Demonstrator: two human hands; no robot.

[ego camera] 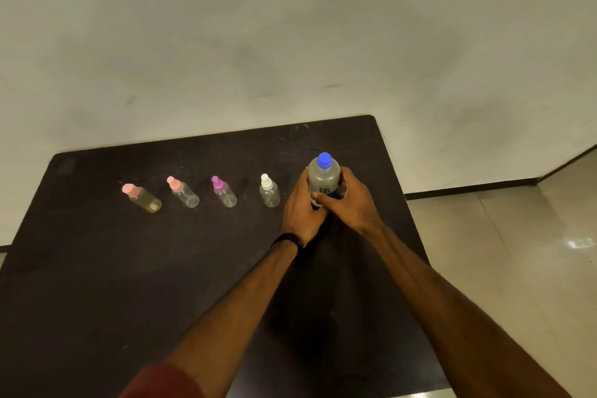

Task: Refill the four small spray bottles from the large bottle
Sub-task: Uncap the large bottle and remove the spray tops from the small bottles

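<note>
A large clear bottle (323, 175) with a blue cap stands upright at the right of the dark table (97, 268). My left hand (298, 208) and my right hand (350, 200) both grip its lower body. To its left stands a row of small spray bottles: one with a white top (269, 191), one with a purple top (223, 191), one with a pink top and clear body (183, 192), and one with a pink cap and yellowish liquid (142, 198). All caps are on.
The table's far edge meets a pale wall (290, 42). Its right edge drops to a tiled floor (517, 252). A black band sits on my left wrist (288, 240).
</note>
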